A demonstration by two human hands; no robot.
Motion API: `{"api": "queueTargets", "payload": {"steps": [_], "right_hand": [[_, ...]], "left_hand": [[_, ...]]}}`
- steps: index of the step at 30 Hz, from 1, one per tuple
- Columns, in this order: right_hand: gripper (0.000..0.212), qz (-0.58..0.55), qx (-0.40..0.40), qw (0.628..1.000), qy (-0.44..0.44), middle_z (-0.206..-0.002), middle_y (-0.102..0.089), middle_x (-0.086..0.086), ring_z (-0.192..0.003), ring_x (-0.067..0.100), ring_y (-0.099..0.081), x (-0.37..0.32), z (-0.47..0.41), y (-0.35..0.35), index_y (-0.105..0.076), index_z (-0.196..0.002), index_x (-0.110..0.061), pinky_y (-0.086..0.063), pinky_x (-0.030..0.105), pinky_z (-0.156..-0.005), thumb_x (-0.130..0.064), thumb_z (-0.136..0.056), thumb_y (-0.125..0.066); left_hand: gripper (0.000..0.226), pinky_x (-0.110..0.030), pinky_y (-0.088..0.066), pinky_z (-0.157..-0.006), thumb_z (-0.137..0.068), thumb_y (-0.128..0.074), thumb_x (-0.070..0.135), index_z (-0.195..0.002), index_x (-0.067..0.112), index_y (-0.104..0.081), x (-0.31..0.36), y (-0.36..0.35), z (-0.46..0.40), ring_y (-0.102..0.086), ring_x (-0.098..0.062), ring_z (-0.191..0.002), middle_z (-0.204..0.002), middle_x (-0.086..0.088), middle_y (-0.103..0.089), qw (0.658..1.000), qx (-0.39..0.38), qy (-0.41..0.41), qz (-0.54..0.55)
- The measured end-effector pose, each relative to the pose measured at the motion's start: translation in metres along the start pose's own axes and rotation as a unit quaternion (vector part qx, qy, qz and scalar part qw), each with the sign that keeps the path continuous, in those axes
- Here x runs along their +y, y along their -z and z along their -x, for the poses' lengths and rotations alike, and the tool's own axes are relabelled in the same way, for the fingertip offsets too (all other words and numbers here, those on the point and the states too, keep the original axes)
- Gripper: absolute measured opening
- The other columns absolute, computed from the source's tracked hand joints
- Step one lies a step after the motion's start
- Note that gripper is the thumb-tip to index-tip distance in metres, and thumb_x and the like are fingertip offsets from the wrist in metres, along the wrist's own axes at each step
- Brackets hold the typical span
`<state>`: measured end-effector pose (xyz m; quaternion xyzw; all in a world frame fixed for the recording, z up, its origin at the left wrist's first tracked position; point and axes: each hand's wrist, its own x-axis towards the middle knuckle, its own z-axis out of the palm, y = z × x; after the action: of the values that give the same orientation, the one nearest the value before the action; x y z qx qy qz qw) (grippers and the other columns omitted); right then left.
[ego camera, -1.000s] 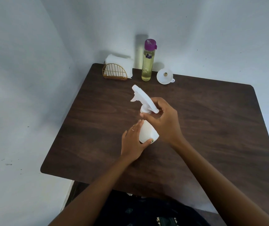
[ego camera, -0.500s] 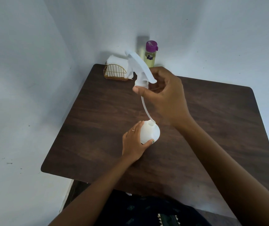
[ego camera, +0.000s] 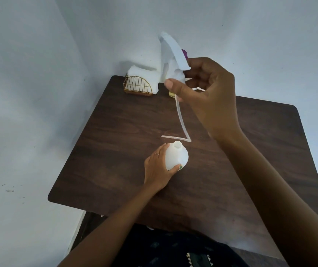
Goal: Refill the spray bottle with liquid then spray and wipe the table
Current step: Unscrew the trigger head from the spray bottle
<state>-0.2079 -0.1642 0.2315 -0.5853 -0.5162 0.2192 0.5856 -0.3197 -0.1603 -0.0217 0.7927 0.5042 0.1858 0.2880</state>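
Dark wood-grain laminate covered the square table (ego camera: 127, 132) that filled the head view, pushed into a corner of pale grey walls. I watched my left hand (ego camera: 157, 170) near the middle of the table, toward the front edge, its fingers and thumb wrapped round the white plastic spray bottle body (ego camera: 176, 157), which stood upright on the tabletop with its neck open. A thin ring showed on one finger of that hand.

My right hand (ego camera: 210, 97) was raised above the table's far half, thumb and curled fingers pinching the collar of the white plastic trigger sprayer head (ego camera: 171, 54), lifted clear of the bottle. From it hung the translucent dip tube (ego camera: 181, 120), which ran down, kinked sharply just beyond the bottle's neck and turned left; its end was out of the bottle, apart from the opening.

At the far left corner of the table stood a gold wire holder (ego camera: 138, 86) with folded white cloths (ego camera: 142, 74) in it. Just right of it, mostly hidden behind the sprayer head and my right hand, I could make out only the yellow base (ego camera: 171, 93) and a bit of purple cap (ego camera: 184, 53) of a refill bottle at the far edge.
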Motion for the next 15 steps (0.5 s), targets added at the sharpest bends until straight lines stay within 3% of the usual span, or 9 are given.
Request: {"api": "queueTargets", "payload": {"steps": [3, 7, 11, 15], "right_hand": [[0.028, -0.019, 0.01, 1.0, -0.008, -0.087, -0.072, -0.005, -0.072, 0.014, -0.068, 0.0, -0.004, 0.009, -0.065, -0.101, -0.011, -0.059, 0.034, -0.068, -0.018, -0.077, -0.078], [0.011, -0.154, 0.026, 0.985, -0.07, -0.074, -0.07, -0.007, -0.069, 0.014, -0.067, 0.006, -0.015, 0.036, -0.064, -0.088, -0.012, -0.053, 0.023, -0.06, -0.009, -0.081, -0.072], [0.012, -0.277, 0.01, 0.936, -0.215, -0.09, -0.069, 0.008, -0.07, 0.014, -0.067, 0.036, -0.024, 0.078, -0.06, -0.092, -0.011, -0.052, 0.021, -0.063, -0.012, -0.083, -0.067], [0.027, -0.347, -0.014, 0.88, -0.324, -0.089, -0.071, 0.004, -0.073, 0.009, -0.065, 0.083, -0.011, 0.114, -0.061, -0.106, -0.014, -0.053, 0.017, -0.064, -0.018, -0.079, -0.062]], "left_hand": [[0.079, -0.042, -0.039, -0.108, -0.078, -0.068, 0.055, -0.144, 0.024, -0.037, 0.0, 0.0, 0.0, -0.042, -0.016, -0.134, -0.151, 0.005, -0.04, 1.0, -0.005, 0.005, 0.009], [0.079, -0.043, -0.038, -0.107, -0.078, -0.069, 0.053, -0.144, 0.023, -0.037, 0.0, 0.002, 0.0, -0.042, -0.016, -0.134, -0.15, 0.005, -0.041, 1.0, -0.007, 0.003, 0.01], [0.078, -0.043, -0.038, -0.106, -0.079, -0.07, 0.05, -0.144, 0.023, -0.037, 0.001, 0.003, 0.0, -0.043, -0.017, -0.134, -0.149, 0.006, -0.042, 1.0, -0.01, -0.003, 0.016], [0.079, -0.045, -0.039, -0.107, -0.078, -0.073, 0.046, -0.145, 0.022, -0.038, 0.0, 0.003, 0.0, -0.042, -0.018, -0.135, -0.15, 0.004, -0.041, 0.999, -0.005, 0.001, 0.038]]}}
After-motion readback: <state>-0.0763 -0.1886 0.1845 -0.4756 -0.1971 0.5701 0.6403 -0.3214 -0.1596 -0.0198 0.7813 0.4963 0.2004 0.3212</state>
